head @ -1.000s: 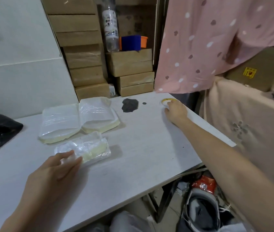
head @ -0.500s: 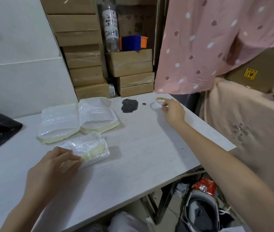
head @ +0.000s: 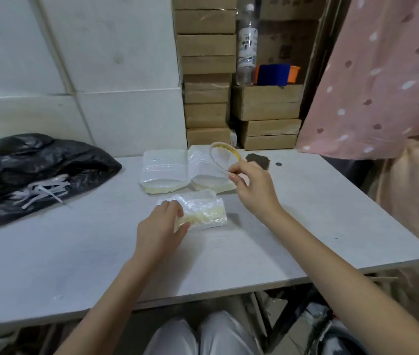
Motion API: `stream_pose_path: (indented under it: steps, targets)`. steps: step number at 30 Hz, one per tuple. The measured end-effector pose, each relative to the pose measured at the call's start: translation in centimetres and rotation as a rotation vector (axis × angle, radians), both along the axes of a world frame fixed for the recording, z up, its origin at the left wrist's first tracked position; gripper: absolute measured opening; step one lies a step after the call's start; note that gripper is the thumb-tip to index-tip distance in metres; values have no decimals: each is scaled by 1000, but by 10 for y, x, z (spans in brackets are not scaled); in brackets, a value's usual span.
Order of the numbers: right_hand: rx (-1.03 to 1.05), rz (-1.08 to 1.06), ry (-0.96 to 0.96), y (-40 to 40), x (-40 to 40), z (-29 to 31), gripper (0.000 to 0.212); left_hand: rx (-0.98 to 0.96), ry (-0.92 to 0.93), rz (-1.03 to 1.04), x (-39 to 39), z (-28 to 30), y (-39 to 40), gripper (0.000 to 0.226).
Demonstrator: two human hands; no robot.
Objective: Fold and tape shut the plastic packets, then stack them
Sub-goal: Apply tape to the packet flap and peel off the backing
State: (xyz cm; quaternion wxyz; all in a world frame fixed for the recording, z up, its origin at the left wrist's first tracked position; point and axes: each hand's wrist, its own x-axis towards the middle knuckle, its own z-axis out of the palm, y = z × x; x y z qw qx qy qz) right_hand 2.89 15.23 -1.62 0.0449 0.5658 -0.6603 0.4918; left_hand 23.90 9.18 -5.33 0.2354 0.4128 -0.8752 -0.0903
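A folded clear plastic packet (head: 203, 212) with pale yellow contents lies in the middle of the white table (head: 305, 226). My left hand (head: 161, 228) presses on its left end and holds it down. My right hand (head: 253, 188) grips a thin roll of clear tape (head: 225, 156) with a yellowish rim, lifted above the table behind the packet. Two bigger sealed packets lie side by side at the back, the left one (head: 163, 171) flat and the right one (head: 204, 170) partly hidden by the tape roll.
A black plastic bag (head: 31, 170) with white paper strips on it covers the table's left end. Cardboard boxes (head: 267, 111), a bottle (head: 246, 44) and a blue tub stand behind the table. Pink spotted cloth (head: 382, 85) hangs at the right. A dark patch (head: 258, 160) marks the tabletop.
My right hand picked the tape roll up from the table's far right corner and brought it left, over the packets. My left hand stayed pressing on the folded packet. The view swung left.
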Motion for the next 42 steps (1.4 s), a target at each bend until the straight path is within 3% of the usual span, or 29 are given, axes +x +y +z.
stream_pose_path:
  steps: [8, 15, 19, 26, 35, 37, 40, 42]
  targets:
    - [86, 178, 22, -2, 51, -31, 6, 51, 77, 8, 5, -8, 1, 16]
    - [108, 207, 190, 2, 61, -49, 21, 424, 432, -8, 16, 0, 7, 22]
    - [118, 165, 201, -1, 63, -53, 12, 410, 502, -17, 13, -4, 7, 34]
    - [105, 98, 209, -1, 72, -48, 6, 466, 889, 68, -1, -10, 4, 16]
    - [235, 122, 86, -1, 76, -41, 17, 587, 1014, 47, 1, -15, -5, 8]
    - [268, 116, 15, 0, 74, -41, 27, 600, 1022, 41, 2, -16, -6, 6]
    - [376, 116, -157, -1, 71, -38, 63, 618, 1034, 31, 1, -16, -6, 8]
    - [386, 105, -173, -5, 69, -35, 75, 625, 1035, 32, 1, -15, -6, 14]
